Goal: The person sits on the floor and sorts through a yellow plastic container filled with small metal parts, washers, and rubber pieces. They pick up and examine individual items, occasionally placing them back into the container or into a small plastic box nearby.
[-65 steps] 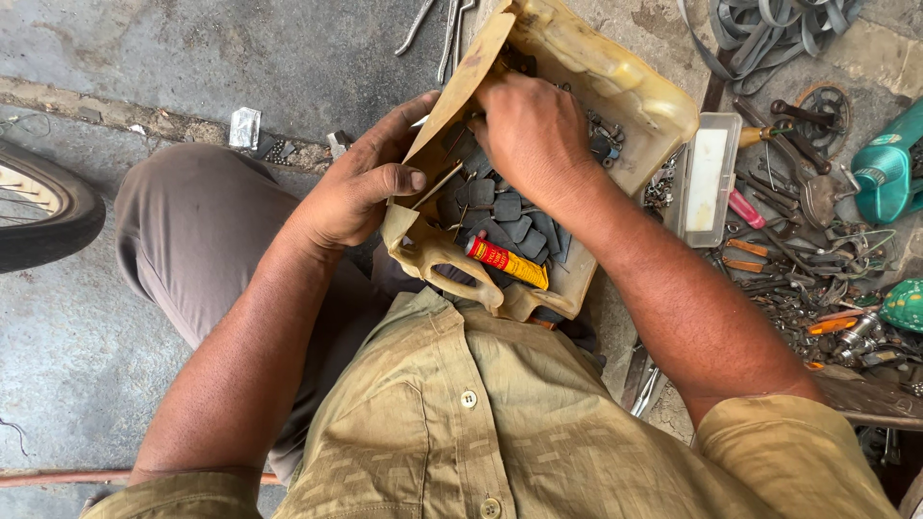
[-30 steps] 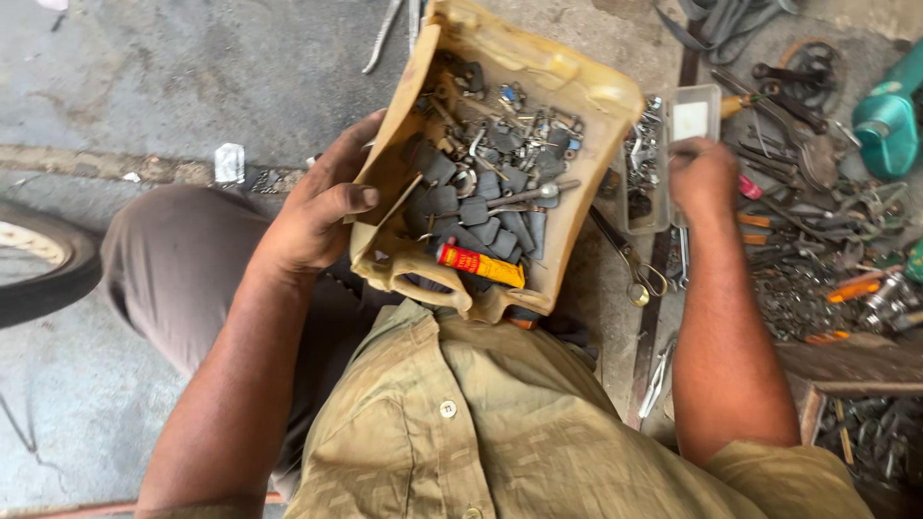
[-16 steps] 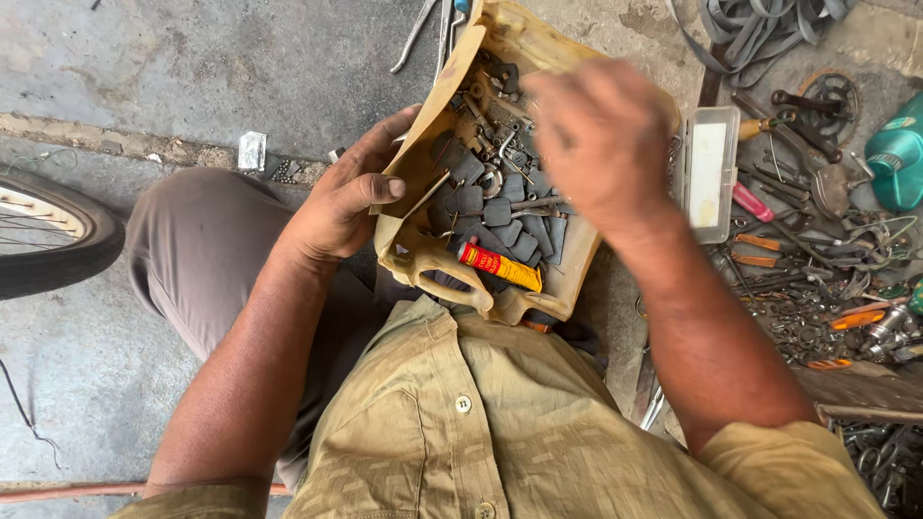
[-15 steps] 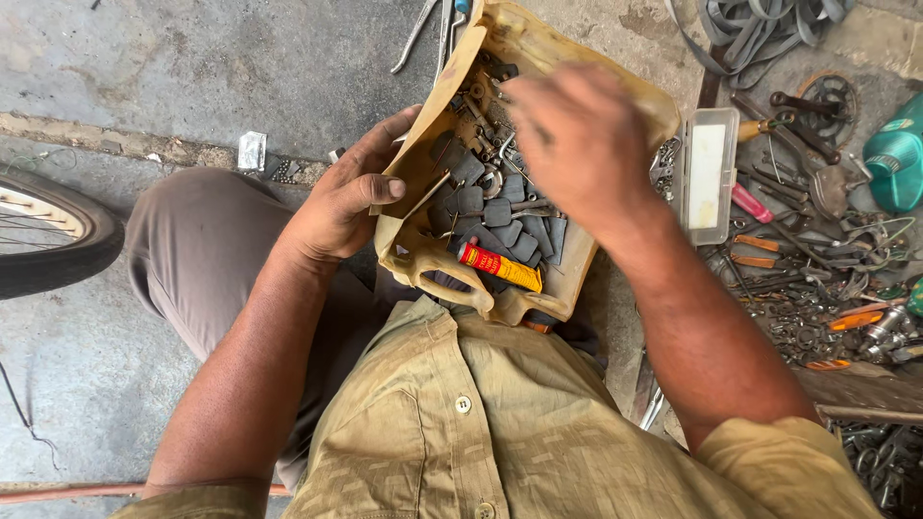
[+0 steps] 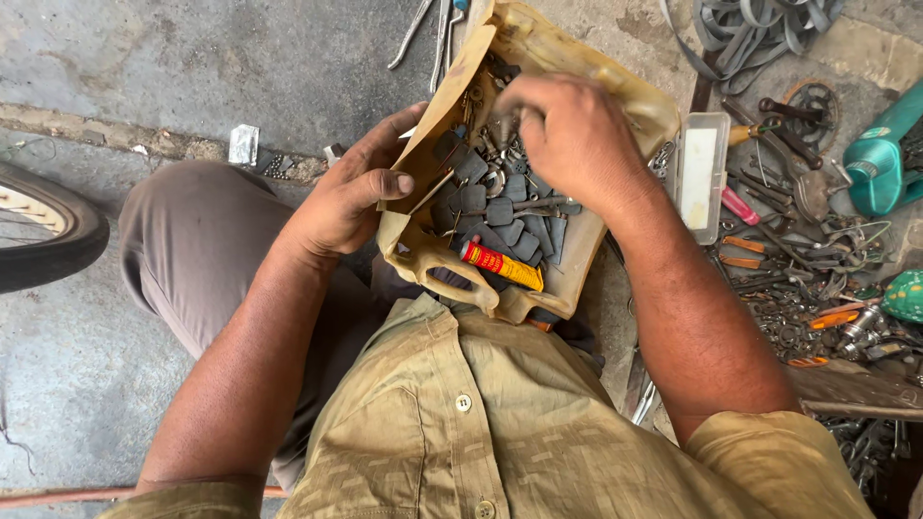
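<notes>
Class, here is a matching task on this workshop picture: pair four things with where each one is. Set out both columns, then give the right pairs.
Things:
1. left hand
2. right hand
3. orange tube
4. tyre

Places:
A. at the picture's left edge, on the floor
B. inside the tub, among the small parts
C. gripping the tub's left wall
D. lying at the tub's near end

Pairs: 1-C, 2-B, 3-D, 4-A
</notes>
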